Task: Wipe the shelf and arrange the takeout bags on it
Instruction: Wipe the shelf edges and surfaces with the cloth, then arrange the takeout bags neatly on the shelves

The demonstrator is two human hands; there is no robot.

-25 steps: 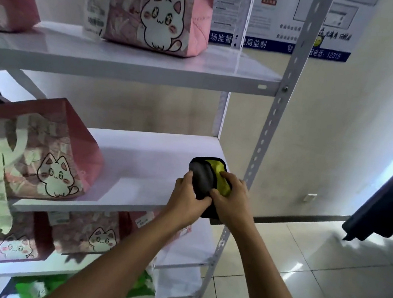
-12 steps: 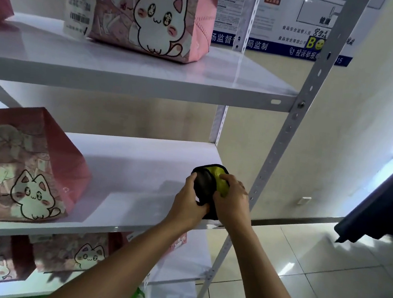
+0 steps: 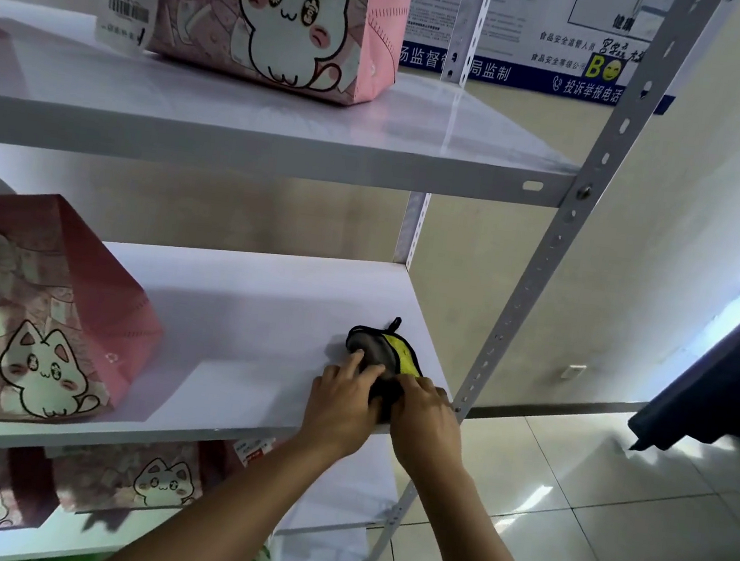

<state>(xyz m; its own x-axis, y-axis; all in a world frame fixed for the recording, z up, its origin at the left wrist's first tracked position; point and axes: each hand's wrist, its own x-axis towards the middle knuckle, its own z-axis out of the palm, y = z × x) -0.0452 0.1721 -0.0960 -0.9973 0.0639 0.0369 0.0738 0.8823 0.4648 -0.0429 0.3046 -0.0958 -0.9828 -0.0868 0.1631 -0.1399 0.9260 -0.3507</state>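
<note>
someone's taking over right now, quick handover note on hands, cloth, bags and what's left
Left hand and right hand: both pressed on the cloth, grip closed on it, at the right front of the middle shelf.
Bags: one pink bag at the left of that shelf, one on the top shelf, more on the shelves below.
Done: cannot tell how much is wiped.
Left: wipe the bare shelf, then arrange the bags.

blue-banded notice (image 3: 552,32) on wall; tiled floor (image 3: 632,522).

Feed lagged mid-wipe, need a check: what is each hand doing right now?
Left hand: closed on the cloth, pressing it on the middle shelf.
Right hand: closed on the same cloth's near edge.
</note>
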